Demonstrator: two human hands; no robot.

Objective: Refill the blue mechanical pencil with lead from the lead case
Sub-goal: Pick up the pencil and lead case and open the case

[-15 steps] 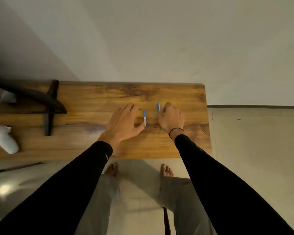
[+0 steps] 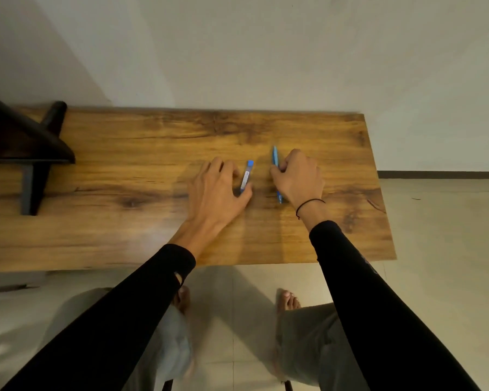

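Observation:
The blue mechanical pencil (image 2: 274, 155) lies on the wooden table (image 2: 130, 238), pointing away from me. My right hand (image 2: 299, 179) rests over its middle with the fingers curled around the barrel. Both ends of the pencil stick out past the hand. To its left lies the lead case (image 2: 248, 174), a slim tube with a blue cap and a white label. My left hand (image 2: 213, 193) is on it: the thumb presses its near end and the fingertips touch its left side. Both objects are still flat on the table.
A black stand (image 2: 31, 162) with a slanted arm takes up the table's left end. The table's right edge (image 2: 378, 193) is just past my right hand, with tiled floor beyond. A pale wall runs behind the table. My bare feet show below its front edge.
The fingers of both hands have curled in closer onto the lead case and the pencil. The view has shifted nearer to the table, and neither object has moved.

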